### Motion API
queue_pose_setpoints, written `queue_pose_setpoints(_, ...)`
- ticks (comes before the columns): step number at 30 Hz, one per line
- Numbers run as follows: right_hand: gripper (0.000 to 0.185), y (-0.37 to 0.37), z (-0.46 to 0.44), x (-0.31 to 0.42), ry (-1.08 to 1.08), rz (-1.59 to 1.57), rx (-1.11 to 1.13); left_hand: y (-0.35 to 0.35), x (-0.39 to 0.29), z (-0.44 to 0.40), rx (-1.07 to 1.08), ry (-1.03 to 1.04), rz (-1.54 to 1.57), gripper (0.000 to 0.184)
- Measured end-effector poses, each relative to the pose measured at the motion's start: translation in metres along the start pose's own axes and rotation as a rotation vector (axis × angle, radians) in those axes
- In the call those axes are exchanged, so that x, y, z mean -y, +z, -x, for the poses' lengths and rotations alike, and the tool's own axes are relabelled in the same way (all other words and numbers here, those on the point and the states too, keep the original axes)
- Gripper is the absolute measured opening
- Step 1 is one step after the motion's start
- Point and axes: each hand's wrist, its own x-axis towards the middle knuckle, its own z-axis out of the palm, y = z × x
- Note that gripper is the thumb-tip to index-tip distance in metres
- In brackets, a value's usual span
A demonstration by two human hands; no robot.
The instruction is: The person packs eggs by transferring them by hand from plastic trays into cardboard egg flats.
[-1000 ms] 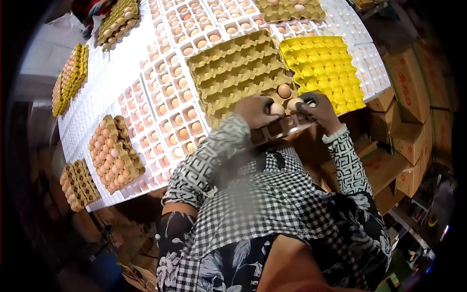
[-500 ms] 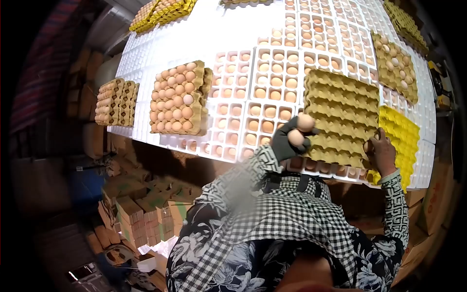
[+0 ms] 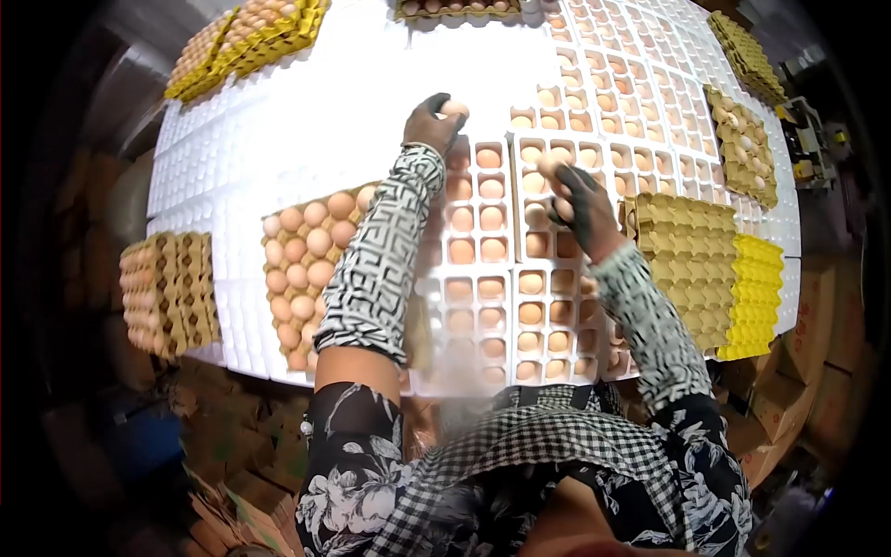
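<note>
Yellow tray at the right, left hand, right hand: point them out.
Yellow tray (image 3: 756, 295): head view, its bumpy surface.
Left hand (image 3: 428, 127): head view, its middle.
Right hand (image 3: 592, 210): head view, its middle.

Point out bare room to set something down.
White cells between the left brown stack and egg tray show no eggs; nor does the brown tray beside the right yellow tray. Glare blurs the patch past the left hand. Crowded: filled cells between the forearms.
</note>
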Motion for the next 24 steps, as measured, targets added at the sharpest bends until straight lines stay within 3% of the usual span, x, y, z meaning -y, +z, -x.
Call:
queue_pose_setpoints(1, 0.022, 0.008, -0.031, -0.006, -0.001, -0.189, 0.0, 0.011, 0.0, -0.008, 0.111, 0.034, -0.065, 0.045)
queue_pose_setpoints(2, 0.025, 0.018, -0.062, -0.002, 0.134, -0.24, -0.129, 0.019, -0.002, -0.012, 0.214, 0.07, -0.13, 0.047)
queue_pose_setpoints(4, 0.038, 0.035, -0.114, 0.005, -0.082, 0.154, -0.286, 0.038, -0.006, -0.014, 0.326, 0.148, -0.51, 0.049)
queue_pose_setpoints(6, 0.048, 0.039, -0.164, 0.007, -0.276, 0.678, -0.354, 0.041, -0.02, -0.016, 0.322, 0.007, -0.518, 0.05)
queue_pose_setpoints(7, 0.05, 0.039, -0.188, 0.005, -0.202, 0.842, -0.271, 0.037, -0.018, -0.015, 0.187, 0.099, -0.481, 0.049)
queue_pose_setpoints(10, 0.054, 0.044, -0.223, -0.01, 0.01, 1.3, 0.036, 0.029, -0.013, -0.023, -0.338, 0.07, 0.119, 0.031)
queue_pose_setpoints(12, 0.053, 0.04, -0.228, -0.017, -0.128, 1.256, -0.052, 0.047, 0.012, -0.033, -0.389, 0.198, 0.215, 0.025)
queue_pose_setpoints(14, 0.044, 0.047, -0.228, -0.006, -0.328, 1.127, -0.266, 0.057, 0.02, -0.026, -0.42, 0.223, -0.258, 0.027)
queue_pose_setpoints(16, 0.034, 0.061, -0.234, -0.002, -0.528, 0.914, -0.403, 0.063, 0.031, -0.016, -0.382, -0.007, -0.207, 0.036)
queue_pose_setpoints(18, 0.029, 0.085, -0.25, -0.014, -0.864, 0.724, -0.294, 0.067, 0.033, -0.014, -0.48, -0.058, 0.064, 0.036)
queue_pose_setpoints(19, 0.034, 0.096, -0.259, -0.029, -0.909, 0.756, -0.178, 0.07, 0.042, -0.02, -0.57, -0.047, 0.215, 0.036)
queue_pose_setpoints(20, 0.039, 0.107, -0.259, -0.036, -0.739, 0.889, 0.055, 0.071, 0.056, -0.025, -0.599, -0.012, 0.298, 0.036)
queue_pose_setpoints(21, 0.042, 0.112, -0.252, -0.061, -0.886, 1.173, 0.089, 0.068, 0.067, -0.029, -0.493, -0.07, 0.309, 0.034)
queue_pose_setpoints(22, 0.043, 0.109, -0.236, -0.063, -0.868, 1.318, 0.091, 0.069, 0.071, -0.029, -0.473, -0.055, 0.387, 0.033)
queue_pose_setpoints(24, 0.042, 0.082, -0.208, -0.042, -0.79, 0.945, -0.049, 0.066, 0.06, -0.027, -0.473, -0.033, 0.434, 0.03)
